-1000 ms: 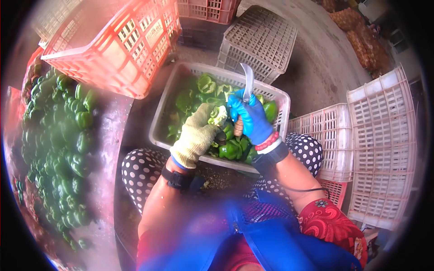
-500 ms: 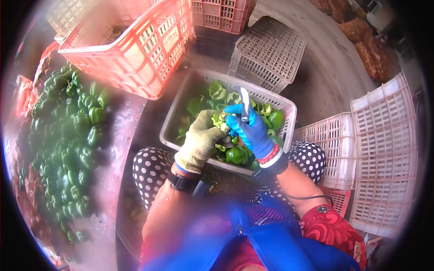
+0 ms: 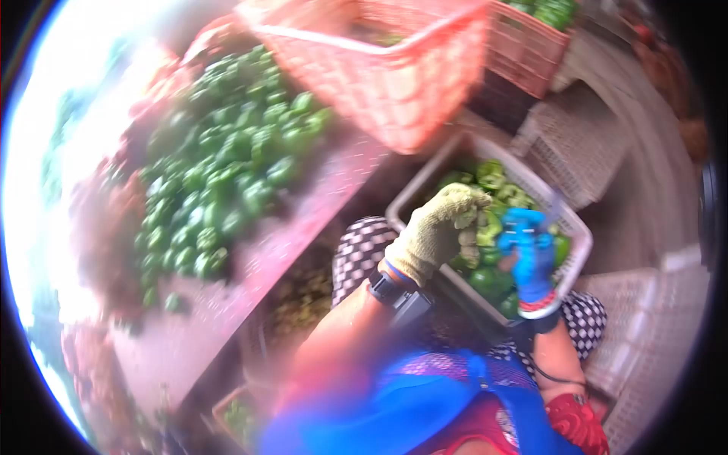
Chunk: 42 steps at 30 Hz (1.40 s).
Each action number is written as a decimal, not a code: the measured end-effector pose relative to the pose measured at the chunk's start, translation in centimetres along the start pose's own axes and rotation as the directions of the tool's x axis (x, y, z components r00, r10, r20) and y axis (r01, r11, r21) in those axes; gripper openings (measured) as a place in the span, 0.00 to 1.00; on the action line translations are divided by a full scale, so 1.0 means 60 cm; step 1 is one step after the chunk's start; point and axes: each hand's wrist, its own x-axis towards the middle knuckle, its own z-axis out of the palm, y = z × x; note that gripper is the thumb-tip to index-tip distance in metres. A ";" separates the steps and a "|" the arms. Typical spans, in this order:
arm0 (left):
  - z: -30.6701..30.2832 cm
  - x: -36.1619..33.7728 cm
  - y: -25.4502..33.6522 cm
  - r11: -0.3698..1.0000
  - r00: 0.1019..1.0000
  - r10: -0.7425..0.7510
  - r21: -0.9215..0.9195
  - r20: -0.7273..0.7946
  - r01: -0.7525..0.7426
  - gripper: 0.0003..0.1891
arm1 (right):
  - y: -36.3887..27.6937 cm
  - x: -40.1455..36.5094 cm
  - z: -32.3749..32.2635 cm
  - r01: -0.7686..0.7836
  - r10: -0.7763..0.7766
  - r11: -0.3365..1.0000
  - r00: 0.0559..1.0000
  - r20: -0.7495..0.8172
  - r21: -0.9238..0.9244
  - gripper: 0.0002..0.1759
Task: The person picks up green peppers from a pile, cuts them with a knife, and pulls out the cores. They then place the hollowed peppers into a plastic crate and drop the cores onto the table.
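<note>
My left hand, in a pale yellow knitted glove, is over the left side of a light plastic crate. Its fingers are bent, with the thumb apart from them, and I see nothing held. Close to those fingertips lies a pale green cut pepper piece. My right hand, in a blue glove, is closed round a knife; its blade points up and is smeared by motion. Beneath both hands the crate holds whole and cut green peppers.
To the left, a heap of green bell peppers lies on a pinkish surface. An orange-red crate stands ahead, a red crate with peppers behind it. A grey crate and pale crates stand to the right.
The view has swung left, so everything appears further right. My hands have moved apart; the pepper piece between them is out of my left hand, and the knife remains in my right.
</note>
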 end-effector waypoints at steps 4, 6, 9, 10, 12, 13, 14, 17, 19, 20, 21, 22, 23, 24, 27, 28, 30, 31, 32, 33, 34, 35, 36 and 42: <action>-0.008 -0.190 0.141 0.882 0.938 0.287 0.435 -0.195 -0.180 0.19 | -0.020 0.033 -0.054 -0.151 0.096 0.958 0.970 -0.224 -0.242 0.13; -0.088 -0.267 0.157 0.854 0.885 0.293 0.515 -0.361 -0.073 0.17 | -0.002 0.053 -0.123 -0.364 0.376 0.925 0.919 -0.117 0.108 0.12; -0.094 -0.343 0.206 -0.290 0.580 0.232 0.513 -0.781 0.808 0.26 | 0.034 0.077 -0.178 -0.465 0.554 0.729 0.832 -0.035 0.502 0.14; -0.130 -0.360 0.180 -0.488 0.532 0.539 0.273 -0.652 0.829 0.30 | 0.026 0.074 -0.153 -0.440 0.559 0.691 0.828 -0.038 0.574 0.15; -0.294 -0.379 0.193 -0.293 0.514 0.727 0.471 -0.455 0.832 0.29 | 0.032 0.068 -0.130 -0.386 0.527 0.680 0.849 -0.049 0.624 0.22; -0.321 -0.362 0.212 -0.094 0.483 0.742 0.642 -0.465 0.761 0.26 | 0.036 0.062 -0.123 -0.413 0.513 0.671 0.858 0.016 0.616 0.23; -0.348 -0.346 0.231 0.106 0.452 0.755 0.770 -0.475 0.630 0.23 | 0.038 0.056 -0.115 -0.442 0.499 0.664 0.862 0.082 0.603 0.24; -0.397 -0.273 0.279 0.148 0.382 0.702 0.648 -0.600 0.747 0.19 | 0.039 0.050 -0.087 -0.487 0.520 0.670 0.847 0.114 0.561 0.23; -0.518 -0.239 0.278 -0.016 0.442 0.760 0.665 -0.477 0.746 0.18 | 0.045 0.045 -0.094 -0.537 0.517 0.665 0.832 0.199 0.519 0.22; -0.617 -0.226 0.272 -0.161 0.486 0.805 0.664 -0.340 0.730 0.17 | 0.036 0.043 -0.086 -0.560 0.526 0.662 0.821 0.223 0.498 0.20; -0.674 -0.219 0.263 -0.330 0.591 0.792 0.706 -0.155 0.627 0.17 | 0.037 0.042 -0.089 -0.559 0.530 0.670 0.821 0.214 0.488 0.20; -0.682 -0.214 0.254 -0.260 0.586 0.800 0.803 -0.132 0.536 0.20 | 0.040 0.044 -0.094 -0.560 0.534 0.676 0.820 0.205 0.478 0.19; -0.689 -0.209 0.245 -0.189 0.580 0.807 0.883 -0.110 0.430 0.24 | 0.040 0.044 -0.098 -0.561 0.539 0.682 0.819 0.196 0.469 0.19; -0.669 -0.210 0.237 0.136 0.510 0.814 0.945 -0.279 0.299 0.33 | 0.034 0.043 -0.090 -0.551 0.550 0.721 0.824 0.138 0.419 0.18; -0.428 -0.204 0.223 0.539 0.273 0.766 0.813 -0.583 0.222 0.39 | 0.055 0.044 -0.094 -0.519 0.492 0.762 0.853 0.175 0.386 0.15; -0.450 -0.203 0.209 0.445 0.261 0.816 0.849 -0.516 0.285 0.38 | 0.067 0.043 -0.094 -0.466 0.466 0.815 0.880 0.091 0.344 0.14; -0.441 -0.202 0.197 0.600 0.360 0.731 0.797 -0.580 0.067 0.36 | 0.063 0.035 -0.091 -0.365 0.358 0.931 0.920 0.161 0.014 0.13; -0.381 -0.194 0.198 0.609 0.426 0.709 0.793 -0.563 0.034 0.36 | 0.058 0.033 -0.079 -0.465 0.415 0.865 0.874 0.251 0.189 0.13; -0.299 -0.187 0.197 0.622 0.493 0.680 0.783 -0.543 0.004 0.35 | 0.054 0.031 -0.067 -0.568 0.467 0.752 0.817 0.339 0.335 0.12; -0.221 -0.178 0.192 0.638 0.560 0.646 0.770 -0.519 -0.024 0.34 | 0.046 0.023 -0.045 -0.542 0.503 0.808 0.839 0.207 0.231 0.13; -0.147 -0.167 0.188 0.574 0.642 0.644 0.817 -0.415 -0.048 0.33 | 0.041 0.019 -0.032 -0.542 0.479 0.806 0.833 0.275 0.238 0.17; -0.092 -0.148 0.182 0.509 0.719 0.626 0.857 -0.302 -0.083 0.31 | 0.035 0.017 -0.022 -0.539 0.451 0.805 0.827 0.336 0.248 0.22; -0.071 -0.126 0.171 0.454 0.807 0.555 0.886 -0.200 -0.093 0.31 | 0.025 0.014 0.001 -0.542 0.441 0.800 0.823 0.358 0.259 0.26; 0.035 0.002 0.045 0.211 0.949 0.144 0.928 0.281 -0.307 0.43 | -0.037 0.012 0.040 -0.398 0.303 0.863 0.900 0.312 0.311 0.44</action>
